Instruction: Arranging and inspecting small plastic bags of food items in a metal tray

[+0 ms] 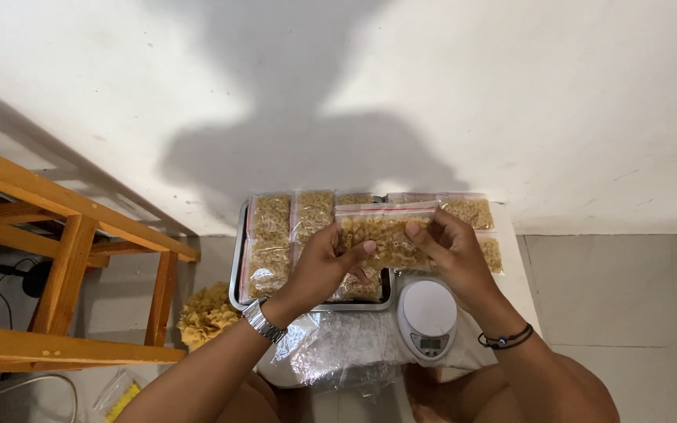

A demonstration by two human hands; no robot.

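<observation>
your left hand (324, 262) and your right hand (450, 249) both hold one small clear zip bag of macaroni (384, 235), raised above the metal tray (236, 266). the left hand pinches the bag's lower left part, thumb across the front and fingers curled behind; the right hand pinches the upper right edge near the red seal strip, fingertips closed tight on the plastic. the bag sits level, seal at 12 o'clock, its pasta filling most of it.

under the bag the tray is packed with more filled macaroni bags (270, 243), laid flat side by side in rows; further ones lie at 2 o'clock from your hands, beyond the tray's right edge (470, 210). at 5 o'clock from the held bag stands a small white kitchen scale (427, 309) with a round platform, just beside the tray's near right corner. a heap of empty clear plastic bags (337, 354) lies at 6 o'clock, touching the scale's left side, on the white table (520, 278).

at 8 o'clock, lower down on the floor, a pile of loose yellow pasta (204, 313) sits beside a wooden frame (64, 235). you wear a metal watch (263, 320) on the left wrist and a dark cord bracelet (505, 339) on the right.
</observation>
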